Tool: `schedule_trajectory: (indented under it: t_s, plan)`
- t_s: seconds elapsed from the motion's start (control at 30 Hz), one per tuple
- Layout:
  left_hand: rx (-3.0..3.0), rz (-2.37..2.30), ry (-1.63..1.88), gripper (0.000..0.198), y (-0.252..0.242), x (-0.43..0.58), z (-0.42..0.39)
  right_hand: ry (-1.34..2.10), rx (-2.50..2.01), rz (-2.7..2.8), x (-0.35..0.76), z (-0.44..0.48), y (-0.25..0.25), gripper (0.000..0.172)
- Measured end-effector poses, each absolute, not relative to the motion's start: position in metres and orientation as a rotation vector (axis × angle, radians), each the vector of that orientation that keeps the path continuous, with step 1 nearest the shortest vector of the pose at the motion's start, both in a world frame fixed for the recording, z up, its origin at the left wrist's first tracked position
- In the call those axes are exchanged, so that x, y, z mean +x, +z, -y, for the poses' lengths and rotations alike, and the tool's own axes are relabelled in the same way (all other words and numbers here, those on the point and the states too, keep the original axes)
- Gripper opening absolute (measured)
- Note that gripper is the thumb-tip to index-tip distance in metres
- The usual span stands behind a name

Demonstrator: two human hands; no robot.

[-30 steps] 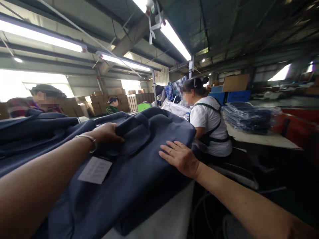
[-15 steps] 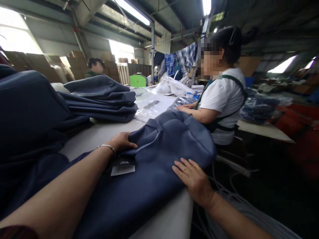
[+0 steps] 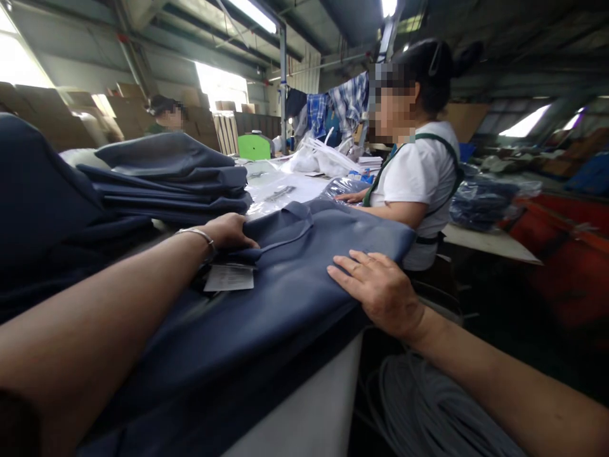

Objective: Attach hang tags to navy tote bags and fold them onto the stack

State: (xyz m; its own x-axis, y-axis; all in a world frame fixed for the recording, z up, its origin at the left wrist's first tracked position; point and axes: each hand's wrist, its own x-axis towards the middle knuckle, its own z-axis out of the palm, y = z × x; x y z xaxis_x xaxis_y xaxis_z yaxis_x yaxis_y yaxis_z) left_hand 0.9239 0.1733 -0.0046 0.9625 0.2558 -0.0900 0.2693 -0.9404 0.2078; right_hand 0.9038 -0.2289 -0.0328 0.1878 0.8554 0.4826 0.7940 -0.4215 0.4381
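A dark blue garment (image 3: 285,279) of smooth cloth lies folded across the table, with a raised flap like a collar near its far left end. My left hand (image 3: 229,232), a bracelet at the wrist, is closed on the cloth beside that flap, thumb on top and most fingers hidden. Just below it, a white paper tag (image 3: 229,278) rests on the garment. My right hand (image 3: 378,289) lies on the garment's right edge, fingers stretched out and slightly spread over the cloth. Its thumb is out of sight.
Folded dark blue garments (image 3: 166,178) are stacked at the left. Across the white table (image 3: 304,400), a co-worker (image 3: 419,171) touches a plastic-wrapped bundle; another person (image 3: 164,117) is farther back. Coiled grey hose (image 3: 428,406) lies below the right table edge.
The view has shifted, and the garment's right end now looks flatter. My right hand sits higher in the picture, still on its edge. The left hand keeps its hold near the flap.
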Motion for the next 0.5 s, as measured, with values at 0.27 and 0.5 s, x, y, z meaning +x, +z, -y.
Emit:
schedule_trajectory:
  t_s: [0.27, 0.5]
  plan:
    - [2.902, -0.476, -0.194, 0.055, -0.076, 0.926, -0.165, 0.692, 2.582, -1.632, 0.913, 0.241, -0.113, 0.067]
    - [2.963, -0.451, 0.118, 0.064, 0.013, 0.852, -0.180, 0.388, 2.713, -1.681, 0.918, 0.238, -0.096, 0.082]
